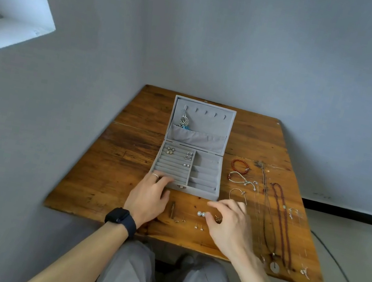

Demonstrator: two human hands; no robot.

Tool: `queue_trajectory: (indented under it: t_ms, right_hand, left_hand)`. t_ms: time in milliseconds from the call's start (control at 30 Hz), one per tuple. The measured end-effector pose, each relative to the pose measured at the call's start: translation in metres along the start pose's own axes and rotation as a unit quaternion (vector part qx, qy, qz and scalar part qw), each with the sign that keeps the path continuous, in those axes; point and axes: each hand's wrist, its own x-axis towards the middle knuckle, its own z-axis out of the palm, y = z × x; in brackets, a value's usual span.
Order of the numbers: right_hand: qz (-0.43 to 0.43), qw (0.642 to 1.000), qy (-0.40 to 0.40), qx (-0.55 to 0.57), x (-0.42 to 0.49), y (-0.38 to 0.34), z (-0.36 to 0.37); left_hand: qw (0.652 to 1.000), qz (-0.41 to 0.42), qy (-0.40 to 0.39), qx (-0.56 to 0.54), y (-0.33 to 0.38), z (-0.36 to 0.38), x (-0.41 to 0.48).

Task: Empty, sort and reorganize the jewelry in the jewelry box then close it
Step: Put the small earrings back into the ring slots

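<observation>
Right hand (227, 225), fingers loosely curled, grasp unclear, hovers with the pearl earrings (201, 214) just off its thumb at nine o'clock, paired crosswise; left hand (149, 196) rests open-fingered on the open jewelry box (200, 192) at eleven.

Jewelry box (198, 192) open on table (127, 155); left hand (148, 199) on front rim; right hand (229, 225) beside pearl earrings (201, 214).

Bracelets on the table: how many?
3, in a column right of the box: red bracelet farthest, white-green bracelet in the middle, chain bracelet nearest, just beyond the right hand. Faint chains further right may hide another.
</observation>
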Motion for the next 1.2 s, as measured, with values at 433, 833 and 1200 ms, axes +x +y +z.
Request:
queue_trajectory:
  t_ms: [433, 833, 1200]
  right_hand:
    - [0.038, 0.999, 0.013, 0.034, -0.008, 0.006, 0.004]
    - [0.143, 0.954, 0.036, 0.260, -0.044, 0.016, -0.022]
    - [0.109, 0.943, 0.036, 0.312, -0.027, -0.016, -0.022]
  left_hand:
    - [0.996, 0.068, -0.065, 0.013, 0.061, 0.005, -0.003]
    - [0.992, 0.024, -0.115, -0.033, 0.057, 0.012, 0.005]
    - [0.938, -0.201, 0.062, -0.276, -0.010, -0.038, -0.015]
